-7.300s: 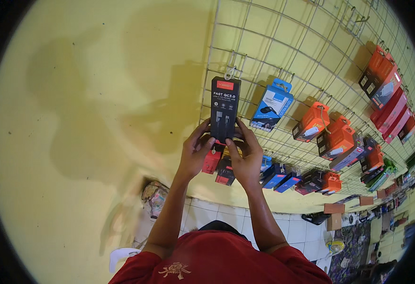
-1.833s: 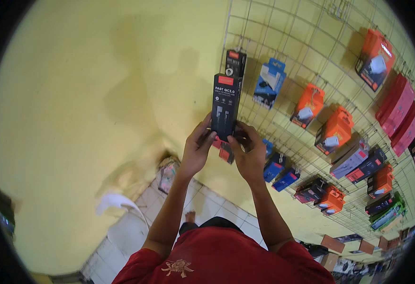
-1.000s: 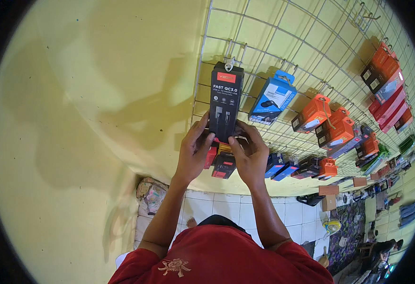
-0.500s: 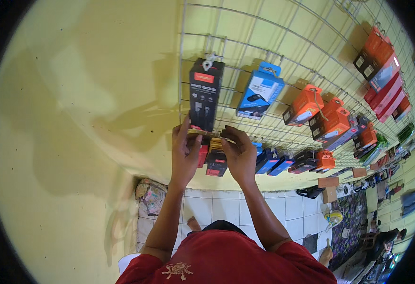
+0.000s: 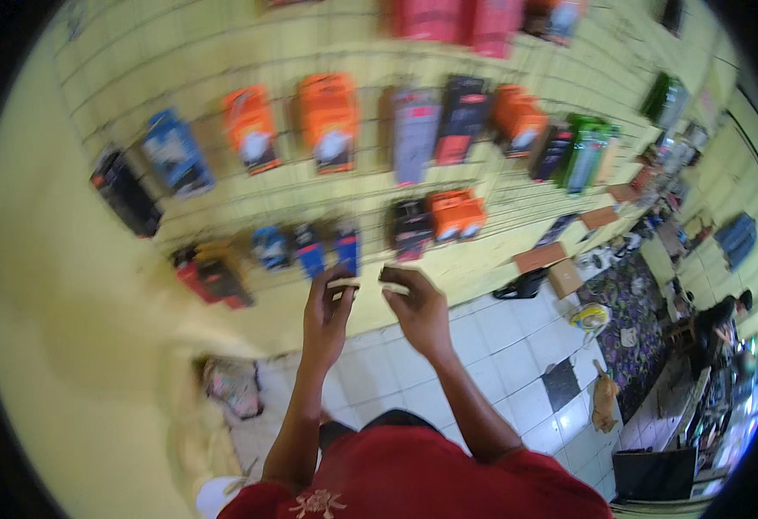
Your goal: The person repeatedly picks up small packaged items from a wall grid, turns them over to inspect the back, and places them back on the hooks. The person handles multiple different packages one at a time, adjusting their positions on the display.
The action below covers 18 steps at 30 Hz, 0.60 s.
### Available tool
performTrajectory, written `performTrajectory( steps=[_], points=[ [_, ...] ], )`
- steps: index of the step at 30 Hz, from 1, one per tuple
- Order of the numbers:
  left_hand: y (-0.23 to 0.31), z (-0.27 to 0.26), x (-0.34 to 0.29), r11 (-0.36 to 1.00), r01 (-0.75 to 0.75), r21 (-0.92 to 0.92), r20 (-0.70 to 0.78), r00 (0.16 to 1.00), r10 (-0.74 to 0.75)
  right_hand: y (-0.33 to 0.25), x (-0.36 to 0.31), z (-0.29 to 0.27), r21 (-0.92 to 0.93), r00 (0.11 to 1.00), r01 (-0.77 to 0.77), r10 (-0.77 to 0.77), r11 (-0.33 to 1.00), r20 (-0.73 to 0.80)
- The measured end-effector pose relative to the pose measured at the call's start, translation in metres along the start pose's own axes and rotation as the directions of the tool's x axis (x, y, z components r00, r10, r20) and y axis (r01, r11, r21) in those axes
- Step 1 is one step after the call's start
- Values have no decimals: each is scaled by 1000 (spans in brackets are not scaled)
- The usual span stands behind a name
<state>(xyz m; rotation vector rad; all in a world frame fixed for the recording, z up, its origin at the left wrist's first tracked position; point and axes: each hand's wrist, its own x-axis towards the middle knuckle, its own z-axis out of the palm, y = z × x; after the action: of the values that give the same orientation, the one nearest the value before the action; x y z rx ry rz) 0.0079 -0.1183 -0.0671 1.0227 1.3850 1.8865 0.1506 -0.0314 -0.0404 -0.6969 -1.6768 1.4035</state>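
Both my hands are raised in front of a wire grid (image 5: pixel 284 208) hung with boxed goods. My left hand (image 5: pixel 325 318) has bent fingers, with a narrow gap between thumb and forefinger. Just across from it, my right hand (image 5: pixel 420 313) curves its fingers the same way, thumb and forefinger apart. I make out nothing held in either, though motion blurs the fingertips. Nearest behind my left hand hang slim blue boxes (image 5: pixel 309 251). Above my right hand is a dark box (image 5: pixel 411 228), beside orange boxes (image 5: pixel 458 214).
Black (image 5: pixel 126 192), blue (image 5: pixel 178 152) and orange boxes (image 5: pixel 330 121) hang in the upper row. A patterned bundle (image 5: pixel 232 387) lies by the wall on the tiled floor (image 5: pixel 483 381). Rightward are a carton (image 5: pixel 565 277), a cat (image 5: pixel 604 400) and another person (image 5: pixel 715 324).
My view has swung to the right along the grid. My hands have left the black box and the yellow packs at the left end and are now before the blue boxes, farther apart from the goods.
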Motion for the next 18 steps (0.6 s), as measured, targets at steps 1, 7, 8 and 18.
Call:
performTrajectory(
  steps=[1, 7, 8, 18],
  points=[
    [-8, 32, -1, 1000, 16, -18, 50, 999, -15, -1, -11, -34, -3, 999, -28, 28, 1000, -33],
    [-17, 212, -8, 997, 69, -17, 378, 924, -57, -12, -63, -221, 7, 952, -43, 44, 999, -304],
    [-16, 241, -5, 997, 74, -14, 419, 906, -61, -12, -69, -247, 34, 937, -3, 15, 999, -348],
    [-2, 461, 84, 994, -60, -88, 674, 731, 104, -49, -8, -478, -50, 865, 192, -193, 980, -463]
  ],
)
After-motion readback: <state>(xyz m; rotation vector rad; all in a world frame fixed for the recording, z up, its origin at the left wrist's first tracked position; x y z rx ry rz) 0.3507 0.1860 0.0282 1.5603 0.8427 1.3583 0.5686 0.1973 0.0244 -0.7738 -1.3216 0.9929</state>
